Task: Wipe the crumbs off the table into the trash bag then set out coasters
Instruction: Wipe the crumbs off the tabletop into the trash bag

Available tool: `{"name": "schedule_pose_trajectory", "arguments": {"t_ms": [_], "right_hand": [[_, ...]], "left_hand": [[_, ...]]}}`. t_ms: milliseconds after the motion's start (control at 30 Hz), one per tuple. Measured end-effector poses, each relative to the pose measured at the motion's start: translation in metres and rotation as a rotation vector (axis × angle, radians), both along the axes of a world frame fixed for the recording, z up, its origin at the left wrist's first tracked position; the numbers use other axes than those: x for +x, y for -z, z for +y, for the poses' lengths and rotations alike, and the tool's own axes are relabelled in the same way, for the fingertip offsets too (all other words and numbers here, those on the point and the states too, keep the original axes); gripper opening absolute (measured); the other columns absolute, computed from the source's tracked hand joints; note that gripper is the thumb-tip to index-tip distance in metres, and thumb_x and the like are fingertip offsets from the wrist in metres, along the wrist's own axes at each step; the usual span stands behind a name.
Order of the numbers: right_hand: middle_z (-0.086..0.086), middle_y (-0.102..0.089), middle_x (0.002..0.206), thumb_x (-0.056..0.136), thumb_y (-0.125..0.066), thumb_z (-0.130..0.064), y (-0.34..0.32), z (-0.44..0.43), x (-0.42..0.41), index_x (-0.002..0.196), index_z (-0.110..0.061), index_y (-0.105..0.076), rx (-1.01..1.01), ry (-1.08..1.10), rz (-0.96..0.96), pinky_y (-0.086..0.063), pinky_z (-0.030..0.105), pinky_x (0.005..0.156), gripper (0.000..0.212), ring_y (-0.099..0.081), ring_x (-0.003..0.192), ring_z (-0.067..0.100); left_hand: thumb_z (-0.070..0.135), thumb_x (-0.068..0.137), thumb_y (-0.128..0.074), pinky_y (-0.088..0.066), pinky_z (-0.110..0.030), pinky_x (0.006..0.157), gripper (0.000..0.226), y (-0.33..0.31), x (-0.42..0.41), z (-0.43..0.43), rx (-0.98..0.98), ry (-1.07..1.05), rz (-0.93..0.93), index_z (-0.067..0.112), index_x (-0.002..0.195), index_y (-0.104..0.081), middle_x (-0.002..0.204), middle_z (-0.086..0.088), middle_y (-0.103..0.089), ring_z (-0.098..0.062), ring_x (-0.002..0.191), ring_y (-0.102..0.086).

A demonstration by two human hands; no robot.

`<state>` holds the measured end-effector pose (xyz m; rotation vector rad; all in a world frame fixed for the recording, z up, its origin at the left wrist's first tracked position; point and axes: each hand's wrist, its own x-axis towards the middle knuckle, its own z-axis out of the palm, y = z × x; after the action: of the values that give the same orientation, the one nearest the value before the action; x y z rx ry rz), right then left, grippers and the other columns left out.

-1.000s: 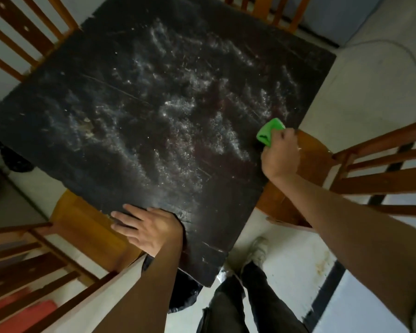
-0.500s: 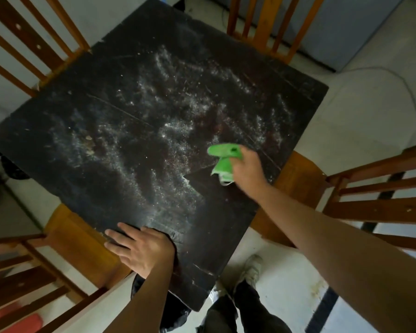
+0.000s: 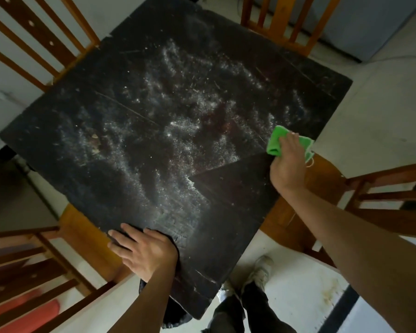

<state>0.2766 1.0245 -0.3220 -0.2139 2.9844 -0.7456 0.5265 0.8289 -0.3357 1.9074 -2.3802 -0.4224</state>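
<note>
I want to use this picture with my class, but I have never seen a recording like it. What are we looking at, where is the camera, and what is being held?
There is no machine here. A person works with bare hands, and the one camera sits on their head, looking forward and down. That is why you see two forearms and, at the bottom, their shoes. The dark table is dusted with pale crumbs, apart from a cleaner wedge beside the right hand. That hand holds a bunched green cloth at the table's edge. The left hand lies with fingers spread on the near edge, over something dark hanging below, probably the trash bag. Around the table stand wooden chairs.
</note>
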Motion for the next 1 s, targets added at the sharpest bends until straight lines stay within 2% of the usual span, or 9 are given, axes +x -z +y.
{"name": "schedule_pose_trajectory", "arguments": {"t_ms": [167, 267, 367, 467, 533, 633, 767, 867, 1000], "right_hand": [[0.016, -0.047, 0.144, 0.084, -0.045, 0.005, -0.009, -0.08, 0.076, 0.134, -0.003, -0.053, -0.235, -0.327, -0.087, -0.025, 0.047, 0.118, 0.051, -0.034, 0.141, 0.03], [0.015, -0.054, 0.138, 0.08, -0.049, 0.012, -0.02, -0.12, 0.105, 0.13, -0.004, -0.057, -0.408, -0.466, -0.244, -0.025, 0.035, 0.117, 0.053, -0.043, 0.134, 0.028], [0.013, -0.064, 0.122, 0.086, -0.047, 0.01, -0.037, -0.123, 0.085, 0.13, -0.013, -0.058, -0.532, -0.316, -0.433, -0.044, 0.021, 0.089, 0.051, -0.06, 0.102, 0.019], [0.013, -0.062, 0.122, 0.091, -0.047, 0.006, -0.045, -0.092, 0.031, 0.131, -0.016, -0.057, -0.615, -0.05, -0.35, -0.05, 0.028, 0.09, 0.046, -0.06, 0.107, 0.024], [0.011, -0.059, 0.128, 0.092, -0.049, 0.003, -0.048, -0.056, -0.014, 0.133, -0.015, -0.054, -0.588, 0.081, -0.205, -0.048, 0.029, 0.094, 0.044, -0.058, 0.115, 0.024], [0.01, -0.057, 0.131, 0.094, -0.05, -0.003, -0.051, 0.003, -0.075, 0.135, -0.013, -0.052, -0.387, 0.231, -0.023, -0.039, 0.021, 0.091, 0.042, -0.054, 0.119, 0.023], [0.016, -0.053, 0.135, 0.097, -0.048, -0.009, -0.033, 0.046, -0.116, 0.137, -0.008, -0.05, -0.165, 0.296, -0.014, -0.036, 0.028, 0.099, 0.039, -0.05, 0.123, 0.031], [0.017, -0.042, 0.146, 0.094, -0.048, -0.001, -0.019, 0.023, -0.104, 0.142, -0.005, -0.042, -0.036, 0.218, -0.016, -0.029, 0.036, 0.112, 0.049, -0.039, 0.135, 0.032], [0.017, -0.041, 0.149, 0.083, -0.059, 0.004, -0.007, -0.059, -0.044, 0.14, -0.006, -0.046, -0.007, -0.193, 0.006, -0.023, 0.037, 0.118, 0.059, -0.033, 0.141, 0.031]], "left_hand": [[0.035, 0.099, -0.02, -0.034, -0.06, 0.106, 0.058, -0.001, 0.002, -0.001, -0.011, -0.004, -0.011, 0.007, 0.15, -0.027, 0.158, -0.019, -0.021, -0.044, 0.142, -0.02], [0.034, 0.098, -0.022, -0.036, -0.06, 0.104, 0.058, -0.001, 0.001, -0.001, -0.018, -0.013, -0.006, 0.007, 0.149, -0.028, 0.157, -0.02, -0.022, -0.044, 0.142, -0.021], [0.035, 0.099, -0.023, -0.036, -0.06, 0.105, 0.058, -0.001, 0.001, 0.0, -0.026, -0.013, -0.009, 0.007, 0.149, -0.028, 0.158, -0.019, -0.022, -0.044, 0.142, -0.021], [0.036, 0.098, -0.021, -0.035, -0.06, 0.106, 0.059, -0.002, 0.001, 0.0, -0.019, -0.01, -0.006, 0.007, 0.15, -0.028, 0.158, -0.019, -0.022, -0.044, 0.142, -0.02], [0.036, 0.098, -0.021, -0.034, -0.06, 0.106, 0.059, -0.003, 0.001, 0.0, -0.016, -0.004, -0.011, 0.007, 0.15, -0.028, 0.158, -0.019, -0.021, -0.044, 0.142, -0.02], [0.035, 0.099, -0.022, -0.035, -0.061, 0.106, 0.058, -0.001, 0.001, -0.001, -0.029, -0.016, -0.011, 0.007, 0.149, -0.028, 0.158, -0.019, -0.021, -0.044, 0.142, -0.02], [0.035, 0.098, -0.022, -0.036, -0.061, 0.105, 0.058, -0.002, 0.001, 0.0, -0.02, -0.018, -0.011, 0.008, 0.149, -0.028, 0.158, -0.019, -0.022, -0.043, 0.143, -0.02], [0.036, 0.098, -0.022, -0.035, -0.061, 0.106, 0.059, -0.002, -0.001, -0.001, -0.007, -0.023, -0.008, 0.008, 0.15, -0.028, 0.158, -0.018, -0.021, -0.042, 0.143, -0.02], [0.036, 0.097, -0.021, -0.034, -0.061, 0.106, 0.06, -0.001, 0.001, -0.002, -0.015, -0.016, -0.032, 0.007, 0.15, -0.029, 0.158, -0.018, -0.022, -0.042, 0.143, -0.02]]}}
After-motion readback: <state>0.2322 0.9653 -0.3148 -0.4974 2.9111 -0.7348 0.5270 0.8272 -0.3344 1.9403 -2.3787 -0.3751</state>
